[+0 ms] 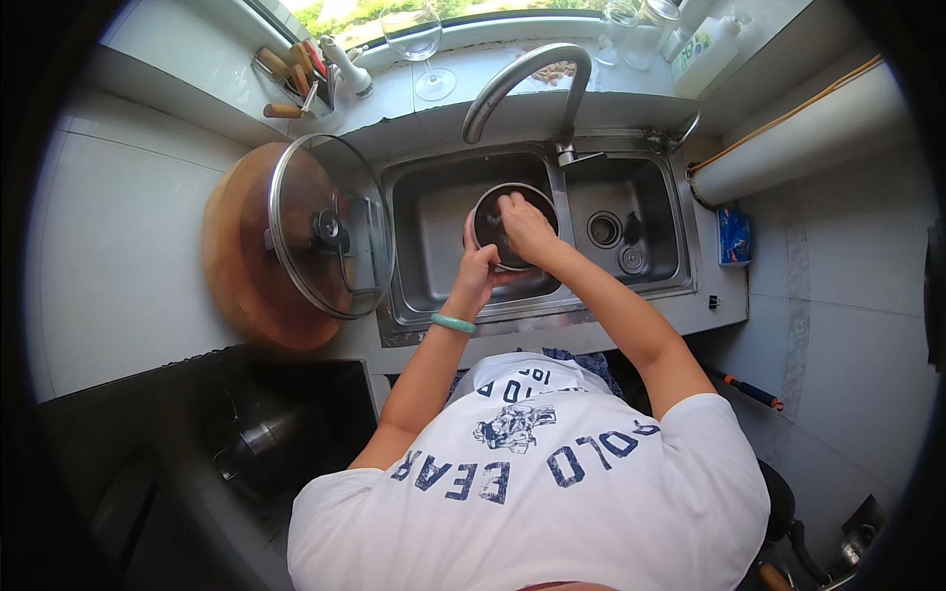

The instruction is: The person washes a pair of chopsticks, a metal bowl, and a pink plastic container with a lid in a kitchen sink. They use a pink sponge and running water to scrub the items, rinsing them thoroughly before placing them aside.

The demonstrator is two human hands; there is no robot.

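Over the left basin of a double stainless-steel sink (436,214), my left hand (479,272) grips the near-left side of a round bowl-like vessel (491,229), its thumb by the rim. The vessel has a pale rim and a dark inside. My right hand (528,230) reaches down into it, fingers bent against the inner surface. Whether those fingertips pinch anything is hidden. A curved faucet (532,63) arches above the far side of the basins.
A glass lid (332,229) leans over a round wooden board (236,251) on the left. The right basin holds a drain (604,230) and a loose strainer (632,258). A wine glass (425,52), knife holder (314,89) and pump bottle (706,55) line the sill.
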